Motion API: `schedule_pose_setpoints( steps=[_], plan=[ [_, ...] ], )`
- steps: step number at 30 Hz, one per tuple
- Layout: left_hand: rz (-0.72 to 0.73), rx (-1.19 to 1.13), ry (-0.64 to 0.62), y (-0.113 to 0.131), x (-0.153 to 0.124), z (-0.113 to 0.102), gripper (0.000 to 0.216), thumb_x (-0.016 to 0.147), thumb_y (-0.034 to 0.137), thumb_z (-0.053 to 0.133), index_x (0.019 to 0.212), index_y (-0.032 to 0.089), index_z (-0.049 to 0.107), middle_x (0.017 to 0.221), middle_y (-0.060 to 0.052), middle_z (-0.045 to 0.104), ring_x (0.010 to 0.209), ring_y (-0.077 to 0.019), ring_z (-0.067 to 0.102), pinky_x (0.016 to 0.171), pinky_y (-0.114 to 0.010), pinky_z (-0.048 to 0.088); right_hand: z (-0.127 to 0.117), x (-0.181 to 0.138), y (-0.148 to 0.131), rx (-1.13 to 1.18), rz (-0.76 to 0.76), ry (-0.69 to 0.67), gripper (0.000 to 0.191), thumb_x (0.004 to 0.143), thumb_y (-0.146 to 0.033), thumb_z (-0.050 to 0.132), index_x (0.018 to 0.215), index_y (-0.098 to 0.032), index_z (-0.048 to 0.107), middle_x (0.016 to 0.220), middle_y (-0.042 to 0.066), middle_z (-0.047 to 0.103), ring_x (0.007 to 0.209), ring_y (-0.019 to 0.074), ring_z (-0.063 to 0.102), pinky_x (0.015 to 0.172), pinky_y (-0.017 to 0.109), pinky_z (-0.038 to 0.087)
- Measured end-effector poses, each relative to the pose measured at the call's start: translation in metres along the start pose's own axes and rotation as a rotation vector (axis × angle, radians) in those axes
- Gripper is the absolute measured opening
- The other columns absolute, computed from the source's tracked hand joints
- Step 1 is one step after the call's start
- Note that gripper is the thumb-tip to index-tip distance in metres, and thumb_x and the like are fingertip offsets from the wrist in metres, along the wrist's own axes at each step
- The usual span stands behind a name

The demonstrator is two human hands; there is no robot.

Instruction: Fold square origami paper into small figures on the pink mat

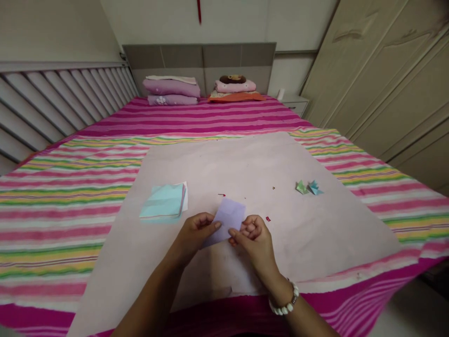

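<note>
Currently: my left hand [194, 232] and right hand [253, 238] pinch shut on one lilac folded paper square [228, 220], near the pale pink sheet's [333, 234] front edge.

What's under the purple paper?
The pink sheet spreads beneath the purple paper, over the striped bedspread. The left hand and right hand pinch its near edge; anything directly below it is covered.

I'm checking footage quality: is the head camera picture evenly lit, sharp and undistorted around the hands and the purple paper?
Head view: soft, even light, no glare; left hand and right hand cast faint shadows on the pale sheet; purple paper fairly sharp; wide-angle bowing tilts the wardrobe and slatted panel.
</note>
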State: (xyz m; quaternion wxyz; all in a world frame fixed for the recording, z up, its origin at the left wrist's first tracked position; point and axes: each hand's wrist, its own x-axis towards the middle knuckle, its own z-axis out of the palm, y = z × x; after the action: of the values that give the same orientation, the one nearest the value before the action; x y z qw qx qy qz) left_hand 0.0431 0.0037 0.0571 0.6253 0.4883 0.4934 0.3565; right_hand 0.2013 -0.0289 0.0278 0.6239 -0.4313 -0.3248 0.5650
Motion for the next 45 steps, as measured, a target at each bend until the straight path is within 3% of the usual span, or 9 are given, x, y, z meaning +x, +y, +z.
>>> schedule_pose_setpoints(
  steps=[4, 9, 13, 21, 25, 28, 33, 41, 45],
  plan=[
    [0.024, -0.01, 0.003, 0.002, -0.003, 0.001, 0.025, 0.069, 0.039, 0.073, 0.071, 0.016, 0.064, 0.061, 0.003, 0.062, 0.051, -0.0078, 0.05, 0.048, -0.019, 0.036, -0.004, 0.004, -0.005, 0.035, 0.082, -0.025, 0.051, 0.06, -0.031, 0.083, 0.102, -0.02, 0.057, 0.06, -0.006, 0.063, 0.045, 0.0128, 0.061, 0.048, 0.025, 0.049],
    [0.022, 0.028, -0.004, 0.0, -0.005, -0.001, 0.024, 0.07, 0.039, 0.071, 0.07, 0.017, 0.062, 0.063, 0.003, 0.06, 0.053, -0.0085, 0.051, 0.051, -0.021, 0.037, -0.007, 0.004, -0.007, 0.023, 0.156, -0.062, 0.021, 0.065, -0.033, 0.079, 0.073, -0.017, 0.067, 0.06, -0.002, 0.062, 0.047, 0.0105, 0.055, 0.048, 0.024, 0.045],
    [0.033, 0.03, 0.004, 0.0, -0.006, 0.0, 0.025, 0.071, 0.039, 0.071, 0.07, 0.017, 0.058, 0.063, 0.003, 0.059, 0.056, -0.009, 0.051, 0.054, -0.022, 0.039, -0.008, 0.005, -0.009, 0.022, 0.132, -0.057, 0.022, 0.068, -0.033, 0.076, 0.064, -0.018, 0.061, 0.051, -0.004, 0.057, 0.045, 0.0091, 0.05, 0.047, 0.021, 0.041],
    [0.17, -0.043, 0.039, 0.001, -0.008, 0.003, 0.027, 0.065, 0.027, 0.076, 0.073, 0.019, 0.051, 0.066, 0.005, 0.059, 0.057, -0.0079, 0.054, 0.053, -0.02, 0.04, -0.01, 0.01, -0.014, 0.01, -0.001, -0.007, 0.05, 0.07, -0.024, 0.073, 0.118, -0.026, 0.059, 0.054, -0.009, 0.047, 0.044, 0.0081, 0.044, 0.044, 0.021, 0.036],
    [0.239, 0.084, 0.009, -0.005, -0.01, -0.002, 0.022, 0.071, 0.029, 0.073, 0.091, 0.02, 0.07, 0.071, 0.001, 0.062, 0.067, -0.0122, 0.055, 0.06, -0.024, 0.043, -0.017, 0.013, -0.014, -0.077, -0.094, -0.068, 0.03, 0.067, -0.025, 0.076, 0.096, -0.023, 0.071, 0.06, -0.005, 0.053, 0.054, 0.0113, 0.049, 0.052, 0.026, 0.042],
    [0.231, 0.144, 0.028, -0.007, -0.01, -0.004, 0.022, 0.072, 0.03, 0.073, 0.093, 0.023, 0.074, 0.071, 0.001, 0.062, 0.066, -0.0124, 0.053, 0.059, -0.024, 0.042, -0.022, 0.015, -0.014, -0.1, -0.113, -0.076, 0.035, 0.067, -0.024, 0.077, 0.101, -0.026, 0.07, 0.065, -0.003, 0.059, 0.055, 0.0123, 0.05, 0.055, 0.027, 0.043],
    [0.246, 0.284, 0.032, -0.005, -0.011, -0.005, 0.022, 0.072, 0.032, 0.073, 0.093, 0.025, 0.075, 0.074, 0.0, 0.063, 0.068, -0.0138, 0.054, 0.062, -0.026, 0.043, -0.027, 0.016, -0.015, -0.143, -0.087, -0.094, 0.01, 0.075, -0.026, 0.07, 0.083, -0.026, 0.075, 0.071, 0.0, 0.066, 0.064, 0.0146, 0.056, 0.063, 0.029, 0.045],
    [0.322, 0.451, 0.048, 0.002, -0.013, -0.008, 0.015, 0.078, 0.03, 0.067, 0.089, 0.025, 0.074, 0.073, 0.0, 0.059, 0.069, -0.0139, 0.052, 0.064, -0.026, 0.041, -0.028, 0.013, -0.025, -0.271, -0.047, -0.186, 0.029, 0.065, -0.026, 0.079, 0.093, -0.023, 0.075, 0.056, -0.005, 0.05, 0.051, 0.0099, 0.041, 0.048, 0.024, 0.034],
    [0.303, 0.5, 0.046, 0.004, -0.014, -0.007, 0.01, 0.079, 0.028, 0.064, 0.083, 0.022, 0.071, 0.073, 0.0, 0.059, 0.069, -0.0137, 0.051, 0.062, -0.025, 0.039, -0.027, 0.015, -0.028, -0.42, -0.163, -0.191, 0.013, 0.069, -0.026, 0.077, 0.081, -0.023, 0.074, 0.067, 0.0, 0.058, 0.058, 0.0126, 0.048, 0.055, 0.027, 0.04]
  ],
)
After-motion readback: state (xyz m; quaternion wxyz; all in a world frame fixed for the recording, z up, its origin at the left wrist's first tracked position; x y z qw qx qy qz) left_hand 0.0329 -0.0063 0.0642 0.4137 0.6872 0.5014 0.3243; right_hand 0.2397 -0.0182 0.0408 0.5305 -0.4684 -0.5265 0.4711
